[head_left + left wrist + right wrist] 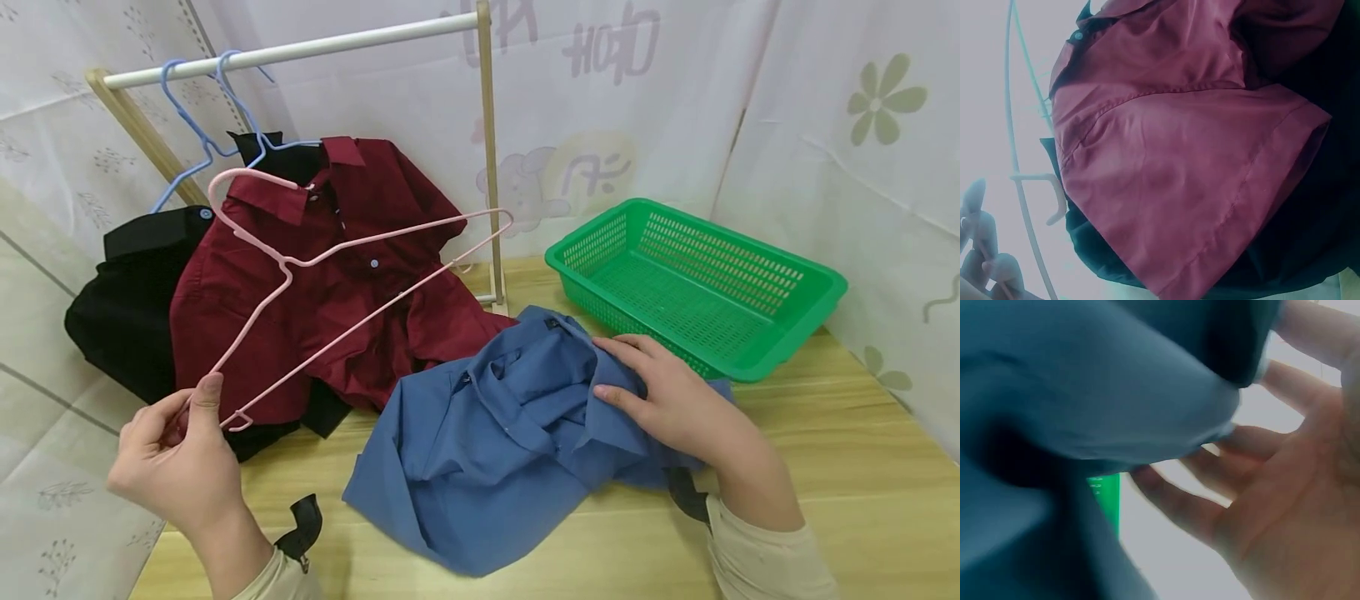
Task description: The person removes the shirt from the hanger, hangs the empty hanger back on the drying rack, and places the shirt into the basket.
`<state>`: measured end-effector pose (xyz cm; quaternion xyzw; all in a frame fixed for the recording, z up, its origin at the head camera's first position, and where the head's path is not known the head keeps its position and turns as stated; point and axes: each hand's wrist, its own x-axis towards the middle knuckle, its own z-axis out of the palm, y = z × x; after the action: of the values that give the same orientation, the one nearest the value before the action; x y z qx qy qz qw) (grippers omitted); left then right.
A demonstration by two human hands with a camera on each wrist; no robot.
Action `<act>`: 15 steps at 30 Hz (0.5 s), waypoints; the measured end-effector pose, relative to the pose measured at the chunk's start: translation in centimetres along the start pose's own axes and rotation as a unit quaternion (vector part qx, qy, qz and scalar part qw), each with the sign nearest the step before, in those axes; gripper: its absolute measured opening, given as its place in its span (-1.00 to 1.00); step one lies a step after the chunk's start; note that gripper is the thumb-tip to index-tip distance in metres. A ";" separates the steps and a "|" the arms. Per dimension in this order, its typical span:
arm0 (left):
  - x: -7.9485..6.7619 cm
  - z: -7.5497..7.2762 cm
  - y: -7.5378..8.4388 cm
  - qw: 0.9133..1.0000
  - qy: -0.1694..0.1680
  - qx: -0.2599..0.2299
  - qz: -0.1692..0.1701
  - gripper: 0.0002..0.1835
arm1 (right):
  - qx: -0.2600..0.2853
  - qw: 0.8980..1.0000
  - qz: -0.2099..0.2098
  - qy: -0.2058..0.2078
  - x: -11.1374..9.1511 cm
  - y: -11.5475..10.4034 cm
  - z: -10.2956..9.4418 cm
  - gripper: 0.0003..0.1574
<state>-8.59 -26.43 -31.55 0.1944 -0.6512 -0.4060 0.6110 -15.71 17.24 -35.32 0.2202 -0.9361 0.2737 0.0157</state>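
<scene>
My left hand [183,467] grips one lower end of a pink hanger [360,321], thumb on top, its hook towards the rack. In the left wrist view, part of the left hand [988,250] shows at the lower left. A rumpled blue shirt [480,433] lies on the table in front of me. My right hand [675,400] touches the shirt near its collar, fingers and thumb apart; in the right wrist view, its fingers [1254,440] reach the edge of the blue cloth fairly straight.
A wooden rack with a white rail [300,52] carries two blue hangers [258,137]. A dark red shirt [315,292] and a black garment [127,308] are beneath the rail. A green basket [810,287] sits at the back right of the wooden table [817,450].
</scene>
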 end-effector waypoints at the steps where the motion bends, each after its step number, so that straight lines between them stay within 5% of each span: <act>1: 0.1 0.0 -0.2 1.000 0.004 0.003 0.001 -0.53 | -0.006 1.000 0.002 -0.007 0.1 -0.2 -0.2 -0.20; 15: 1.1 -0.6 -0.9 0.994 0.038 0.084 0.060 -0.44 | -0.043 0.996 -0.080 0.022 2.9 -4.1 -4.5 -0.32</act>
<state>-8.43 -27.94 -31.58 0.2211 -0.6700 -0.3050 0.6397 -17.04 15.31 -28.97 0.2878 -0.9257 0.2359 0.0672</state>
